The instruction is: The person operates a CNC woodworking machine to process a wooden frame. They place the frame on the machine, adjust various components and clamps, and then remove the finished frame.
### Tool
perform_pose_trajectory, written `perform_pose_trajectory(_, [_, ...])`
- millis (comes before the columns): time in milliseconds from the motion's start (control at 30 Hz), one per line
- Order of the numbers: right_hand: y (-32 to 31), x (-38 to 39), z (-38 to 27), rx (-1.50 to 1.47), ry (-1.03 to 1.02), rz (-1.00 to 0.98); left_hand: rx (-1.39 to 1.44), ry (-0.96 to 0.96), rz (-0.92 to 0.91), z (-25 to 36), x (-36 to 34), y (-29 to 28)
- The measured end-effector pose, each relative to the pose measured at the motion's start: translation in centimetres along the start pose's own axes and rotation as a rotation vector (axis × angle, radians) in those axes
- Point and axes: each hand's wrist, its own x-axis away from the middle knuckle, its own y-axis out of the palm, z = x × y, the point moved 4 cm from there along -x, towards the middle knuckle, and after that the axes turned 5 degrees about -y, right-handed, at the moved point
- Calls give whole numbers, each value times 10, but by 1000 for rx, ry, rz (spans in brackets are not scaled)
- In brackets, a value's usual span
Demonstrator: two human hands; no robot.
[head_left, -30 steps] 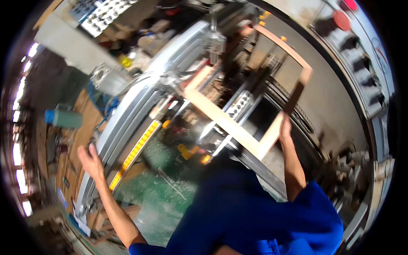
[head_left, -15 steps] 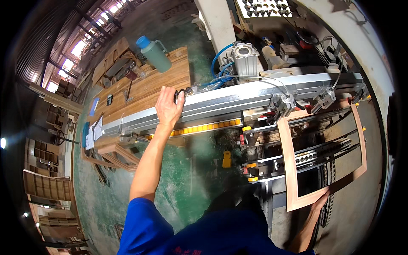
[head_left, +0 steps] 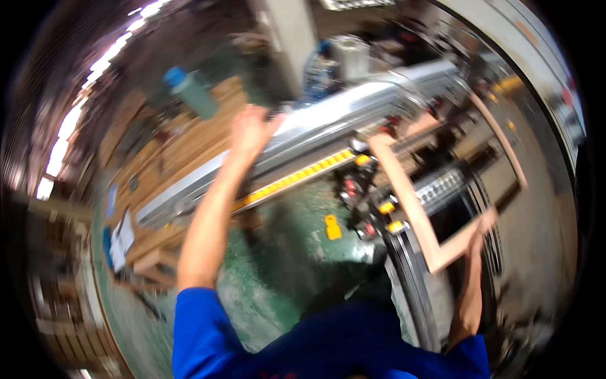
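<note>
At lower right, the right hand [head_left: 481, 230] grips the wooden frame [head_left: 404, 189], best held steady, but I can't tell whether the left hand [head_left: 250, 134] clasps the metal beam [head_left: 341, 108].

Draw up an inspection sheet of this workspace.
Surface: wooden table, green bottle standing on it.
Job's things: wooden frame over the machine; long metal beam.
Clutter: white paper at the table's near end; yellow piece on the green floor.
Hands: left hand at the beam, grip blurred; right hand holding the wooden frame's near side.
Cables: blue hoses beside a silver cylinder, ends unclear.
Surroundings: pale pillar; bright windows far left.
</note>
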Motion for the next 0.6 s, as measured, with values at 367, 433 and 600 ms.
perform_pose_trajectory(367, [183,326,64,-177,184,260,141,-63,-65,-19,10,4])
perform_pose_trajectory(433, [195,368,74,-113,211,257,221,-68,-92,-13,13,3])
perform_pose_trajectory(600, [213,412,81,-253,288,175,253,-32,-59,-22,8,11])
